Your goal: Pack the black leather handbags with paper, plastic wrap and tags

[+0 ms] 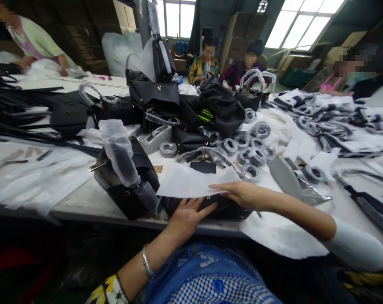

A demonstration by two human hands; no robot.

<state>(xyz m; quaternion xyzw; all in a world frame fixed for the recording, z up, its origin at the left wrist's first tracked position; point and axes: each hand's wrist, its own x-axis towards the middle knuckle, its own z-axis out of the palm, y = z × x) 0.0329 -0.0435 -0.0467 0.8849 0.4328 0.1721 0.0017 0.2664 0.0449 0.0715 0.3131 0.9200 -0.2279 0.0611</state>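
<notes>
A black handbag (223, 210) lies at the table's front edge, right before me. My left hand (185, 218) rests on it with the fingers spread. A white sheet (191, 181) of thin wrapping covers the bag's far part. My right hand (238, 194) has the sheet's right part between its fingers, just above the bag; the fingertips underneath are hidden. Behind the sheet, a wrapped handle (221, 157) and a dark flap (203, 167) show. Left of my hands stands another black bag (144, 169), with a translucent wrap (118, 152) around its handle.
Coiled wrapped straps (257, 154) lie beyond my right hand. Black bags (155, 99) are piled in the middle of the table, and wrapped parts (324, 114) at the right. White sheets (36, 177) lie at the left. Several co-workers (207, 65) are around the table.
</notes>
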